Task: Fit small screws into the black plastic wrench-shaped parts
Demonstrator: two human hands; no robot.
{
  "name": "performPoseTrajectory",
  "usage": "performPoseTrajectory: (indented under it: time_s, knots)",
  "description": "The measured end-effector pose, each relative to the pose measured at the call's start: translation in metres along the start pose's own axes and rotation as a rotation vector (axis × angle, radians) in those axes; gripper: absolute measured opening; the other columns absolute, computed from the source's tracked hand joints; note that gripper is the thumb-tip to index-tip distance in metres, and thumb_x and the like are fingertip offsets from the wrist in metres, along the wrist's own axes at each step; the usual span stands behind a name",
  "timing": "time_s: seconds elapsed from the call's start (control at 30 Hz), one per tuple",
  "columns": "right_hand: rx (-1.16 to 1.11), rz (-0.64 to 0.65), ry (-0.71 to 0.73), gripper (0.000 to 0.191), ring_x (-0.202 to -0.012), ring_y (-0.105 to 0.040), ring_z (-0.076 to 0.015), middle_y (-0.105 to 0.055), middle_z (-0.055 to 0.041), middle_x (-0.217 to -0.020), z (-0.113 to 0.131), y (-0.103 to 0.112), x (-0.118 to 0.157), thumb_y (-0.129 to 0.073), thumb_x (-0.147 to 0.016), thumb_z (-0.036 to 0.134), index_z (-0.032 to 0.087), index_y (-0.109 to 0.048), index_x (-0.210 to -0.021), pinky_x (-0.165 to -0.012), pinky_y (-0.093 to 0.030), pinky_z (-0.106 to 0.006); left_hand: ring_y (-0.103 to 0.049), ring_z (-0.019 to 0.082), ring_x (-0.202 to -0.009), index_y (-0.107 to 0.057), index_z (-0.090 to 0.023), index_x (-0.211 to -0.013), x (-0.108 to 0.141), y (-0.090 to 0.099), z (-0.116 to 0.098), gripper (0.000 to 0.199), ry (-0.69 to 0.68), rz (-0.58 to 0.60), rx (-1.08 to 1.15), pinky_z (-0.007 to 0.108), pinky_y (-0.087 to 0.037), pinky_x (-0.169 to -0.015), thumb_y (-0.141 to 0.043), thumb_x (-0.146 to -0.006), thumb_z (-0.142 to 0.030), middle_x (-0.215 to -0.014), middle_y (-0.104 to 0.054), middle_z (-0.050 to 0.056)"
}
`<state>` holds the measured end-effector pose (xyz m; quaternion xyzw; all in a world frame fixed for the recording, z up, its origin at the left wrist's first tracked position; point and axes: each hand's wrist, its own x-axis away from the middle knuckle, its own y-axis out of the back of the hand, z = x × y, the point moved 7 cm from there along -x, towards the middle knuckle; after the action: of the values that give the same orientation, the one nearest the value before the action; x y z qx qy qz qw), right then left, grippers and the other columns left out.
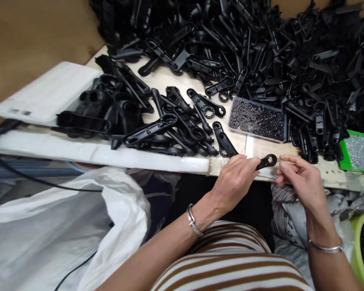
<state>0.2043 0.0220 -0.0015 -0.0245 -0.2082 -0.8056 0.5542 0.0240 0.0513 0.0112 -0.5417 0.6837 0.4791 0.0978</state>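
Note:
My left hand [238, 178] is closed around a black plastic arm-shaped part [268, 161] whose ringed end sticks out to the right. Close to that end is my right hand [301, 178], its thumb and fingertips pinched together; whatever is between them is too small to make out. Just beyond my left hand lies another black plastic part [223, 139]. A clear box [257, 119] full of tiny dark pieces stands on the worktop behind both hands.
Loose black parts [176, 125] cover the worktop at left, and a large heap [261, 52] rises behind. A green tray [347, 151] of small silvery pieces is at right. At left are a white flat device [48, 93] and a white bag [118, 202]. A yellow-green bucket [358, 234] stands lower right.

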Motion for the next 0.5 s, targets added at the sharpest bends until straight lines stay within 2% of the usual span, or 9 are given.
performPoseTrajectory:
  time_s: [0.1,0.17,0.3,0.5]
  knots:
    - [-0.268,-0.008,-0.037,0.062,-0.072,-0.071,-0.0198,-0.072,-0.0037,-0.082,-0.012,-0.012,0.013,-0.081,-0.068,0.040,0.018,-0.053,-0.119,-0.063,-0.060,-0.031,-0.064,0.014,-0.076,-0.054,-0.015,-0.100,0.000,0.006,-0.006,0.010,0.014,-0.084,0.033,0.028,-0.052,-0.078,-0.057,-0.091,-0.015,-0.079,-0.067,0.002]
    - [-0.405,0.030,-0.046,0.059,-0.078,-0.070,-0.0181,-0.071,-0.0021,-0.086,-0.012,-0.024,0.017,-0.082,-0.068,0.034,0.020,-0.054,-0.118,-0.069,-0.061,-0.030,-0.065,0.014,-0.076,-0.055,-0.015,-0.101,-0.001,0.009,-0.011,0.010,0.008,-0.112,0.055,0.028,-0.053,-0.078,-0.057,-0.091,-0.016,-0.079,-0.068,0.002]
    - [-0.544,0.017,-0.036,0.044,-0.069,-0.066,-0.0127,-0.069,0.0014,-0.079,-0.009,-0.035,0.016,-0.080,-0.067,0.024,0.019,-0.059,-0.104,-0.067,-0.060,-0.025,-0.067,0.013,-0.076,-0.055,-0.015,-0.100,-0.002,0.013,-0.021,0.011,0.005,-0.125,0.053,0.026,-0.055,-0.075,-0.059,-0.090,-0.016,-0.082,-0.070,0.004]
    - [-0.563,-0.043,-0.066,0.029,-0.055,-0.061,-0.0106,-0.065,0.0032,-0.070,-0.015,-0.039,0.011,-0.071,-0.064,0.017,0.018,-0.061,-0.091,-0.054,-0.058,-0.023,-0.069,0.011,-0.079,-0.057,-0.017,-0.101,0.002,0.018,-0.025,0.012,0.024,-0.149,0.061,0.022,-0.057,-0.079,-0.060,-0.089,-0.015,-0.085,-0.072,0.002]
